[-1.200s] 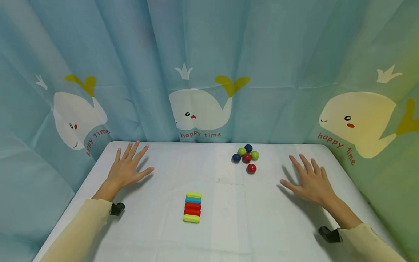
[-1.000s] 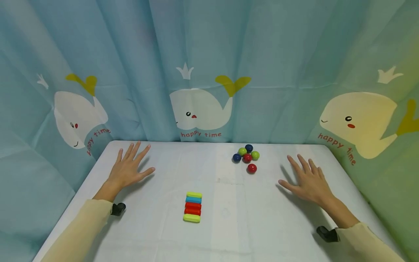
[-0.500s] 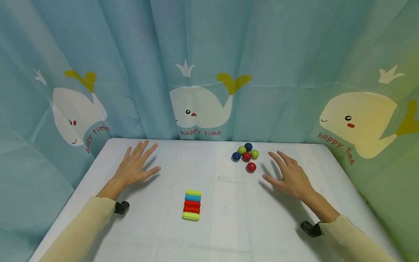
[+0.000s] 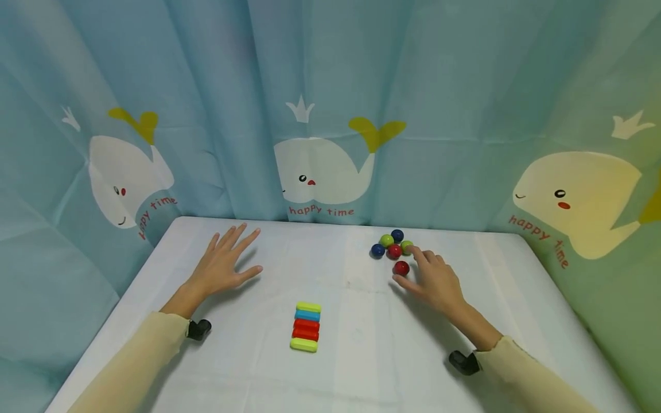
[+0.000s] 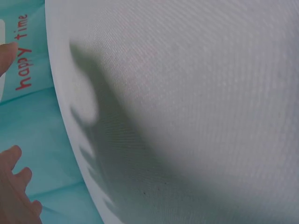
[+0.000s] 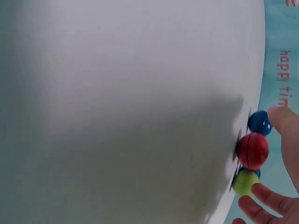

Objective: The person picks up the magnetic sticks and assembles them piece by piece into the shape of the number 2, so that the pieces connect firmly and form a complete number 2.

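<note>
Near the front red ball point(image 4: 401, 268), my right hand point(image 4: 438, 284) hovers with thumb and fingers apart, the ball lying by the gap between them. Its fingertips partly cover a green ball point(image 4: 406, 247) in the head view. Close by sit another red ball point(image 4: 394, 251), a green ball point(image 4: 387, 241) and two dark blue balls point(image 4: 377, 250). In the right wrist view a red ball point(image 6: 252, 150) lies between thumb and fingers, with no grip visible. Over the left of the table, my left hand point(image 4: 221, 267) spreads its fingers and holds nothing.
A row of short coloured sticks point(image 4: 306, 325), green, blue and red, lies on the white table point(image 4: 361, 355) between the forearms. A blue curtain point(image 4: 439, 172) with whale prints hangs behind and beside the table. Each wrist carries a black camera point(image 4: 463, 363).
My right hand has travelled left from the table's right side to the balls, its fingers drawing closer together. The left hand has shifted slightly right. Balls and sticks lie as before.
</note>
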{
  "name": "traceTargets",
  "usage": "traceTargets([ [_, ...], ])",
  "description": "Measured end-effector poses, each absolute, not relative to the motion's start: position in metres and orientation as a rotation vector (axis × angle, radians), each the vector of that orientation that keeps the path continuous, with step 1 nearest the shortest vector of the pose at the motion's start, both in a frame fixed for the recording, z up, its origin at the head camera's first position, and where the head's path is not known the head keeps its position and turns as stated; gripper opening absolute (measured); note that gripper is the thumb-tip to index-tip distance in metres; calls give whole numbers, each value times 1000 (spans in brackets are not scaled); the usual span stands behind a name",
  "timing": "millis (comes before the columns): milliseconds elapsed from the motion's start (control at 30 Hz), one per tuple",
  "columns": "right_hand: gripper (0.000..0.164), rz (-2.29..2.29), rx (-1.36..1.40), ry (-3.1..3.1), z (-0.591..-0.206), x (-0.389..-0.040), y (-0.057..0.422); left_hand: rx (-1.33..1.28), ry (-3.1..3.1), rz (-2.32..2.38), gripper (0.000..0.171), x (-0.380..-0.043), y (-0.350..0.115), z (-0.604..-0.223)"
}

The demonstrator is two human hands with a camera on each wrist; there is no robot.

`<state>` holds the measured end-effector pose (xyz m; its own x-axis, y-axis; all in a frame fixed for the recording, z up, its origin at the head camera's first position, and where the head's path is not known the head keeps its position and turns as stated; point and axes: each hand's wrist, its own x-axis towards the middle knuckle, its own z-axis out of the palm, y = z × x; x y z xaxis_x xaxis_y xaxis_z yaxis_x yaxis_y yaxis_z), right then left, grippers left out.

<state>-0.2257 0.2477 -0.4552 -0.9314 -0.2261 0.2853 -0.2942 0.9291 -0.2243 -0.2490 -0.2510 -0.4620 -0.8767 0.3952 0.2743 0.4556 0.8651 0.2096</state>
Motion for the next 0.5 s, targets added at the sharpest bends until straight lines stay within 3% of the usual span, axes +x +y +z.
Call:
traceTargets([
  [500,56,564,268,-2876,-462,-236,235,-662,-2768,-402,85,-246,-251,-462],
])
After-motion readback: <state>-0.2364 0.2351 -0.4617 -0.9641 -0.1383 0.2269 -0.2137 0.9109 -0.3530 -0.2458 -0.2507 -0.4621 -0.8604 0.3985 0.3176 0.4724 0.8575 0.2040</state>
